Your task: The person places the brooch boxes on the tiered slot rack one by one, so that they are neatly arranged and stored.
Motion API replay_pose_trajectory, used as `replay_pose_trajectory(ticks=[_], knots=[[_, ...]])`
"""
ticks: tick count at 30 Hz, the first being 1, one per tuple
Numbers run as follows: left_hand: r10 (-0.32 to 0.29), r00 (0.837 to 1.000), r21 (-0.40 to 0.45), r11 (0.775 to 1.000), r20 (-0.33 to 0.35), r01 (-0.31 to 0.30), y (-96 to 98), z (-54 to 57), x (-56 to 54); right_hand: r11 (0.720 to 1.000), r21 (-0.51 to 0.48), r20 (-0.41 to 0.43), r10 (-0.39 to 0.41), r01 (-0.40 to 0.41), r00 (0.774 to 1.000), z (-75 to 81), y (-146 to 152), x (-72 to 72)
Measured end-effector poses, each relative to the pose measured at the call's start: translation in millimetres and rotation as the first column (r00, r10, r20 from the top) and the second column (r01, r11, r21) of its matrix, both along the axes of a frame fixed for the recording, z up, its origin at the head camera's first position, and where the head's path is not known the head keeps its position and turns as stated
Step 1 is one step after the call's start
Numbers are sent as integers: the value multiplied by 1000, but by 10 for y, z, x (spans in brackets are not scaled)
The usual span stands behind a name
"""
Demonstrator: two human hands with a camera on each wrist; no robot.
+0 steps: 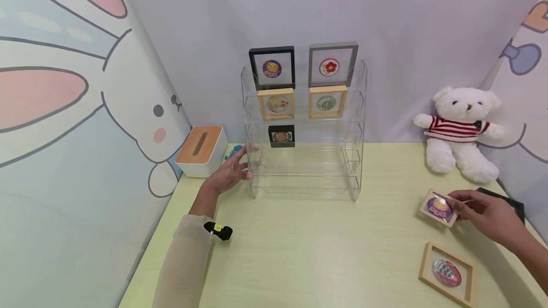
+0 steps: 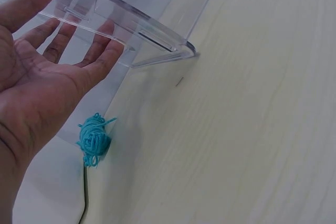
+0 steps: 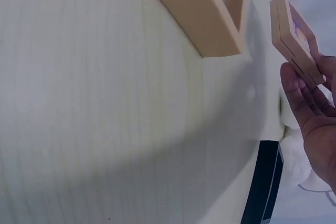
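My right hand (image 1: 488,213) pinches a small light-wood picture frame (image 1: 439,207) with a purple and yellow round picture, held up over the right of the table. In the right wrist view thumb and fingers grip that frame (image 3: 296,40) by one end. My left hand (image 1: 229,175) is at the left side of a clear acrylic tiered rack (image 1: 306,189), its fingers spread. The left wrist view shows the fingertips right at the clear side panel (image 2: 152,35). On the rack stand a black frame (image 1: 256,72), a grey frame (image 1: 311,65), two wooden frames (image 1: 263,106) and a small black frame (image 1: 281,144).
A wooden frame (image 1: 445,291) with a red picture lies at front right. Behind my right hand lies a black frame (image 1: 515,206). A white teddy bear (image 1: 460,127) sits back right. Left of the rack are a tissue box (image 1: 201,156) and blue yarn (image 2: 95,140).
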State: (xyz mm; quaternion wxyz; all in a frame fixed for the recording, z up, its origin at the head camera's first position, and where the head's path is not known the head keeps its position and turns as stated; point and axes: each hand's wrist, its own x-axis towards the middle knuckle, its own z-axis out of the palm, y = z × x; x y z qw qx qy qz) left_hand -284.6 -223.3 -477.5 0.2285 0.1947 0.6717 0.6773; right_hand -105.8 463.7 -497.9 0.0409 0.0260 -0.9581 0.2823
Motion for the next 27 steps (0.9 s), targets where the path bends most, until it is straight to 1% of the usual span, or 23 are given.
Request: replay_pose_trajectory(ticks=[5, 9, 16, 22, 27], knots=[[-3, 1000, -11, 1000, -5, 3, -8, 1, 0, 999, -30, -68, 10, -12, 998, 110, -71, -81], [-7, 1000, -14, 1000, -2, 7, -7, 7, 7, 998, -54, -128, 22, -29, 991, 207, -129, -169], [-1, 1000, -14, 1000, -5, 1, -10, 10, -6, 995, -68, -237, 53, -71, 970, 452, -277, -359], [2, 1000, -11, 1000, 5, -2, -10, 2, -16, 992, -82, -264, 70, -95, 962, 669, -408, -506], [-15, 1000, 6, 1000, 13, 15, 1, 5, -7, 989, -98, -289, 79, -112, 954, 850, -501, -657]])
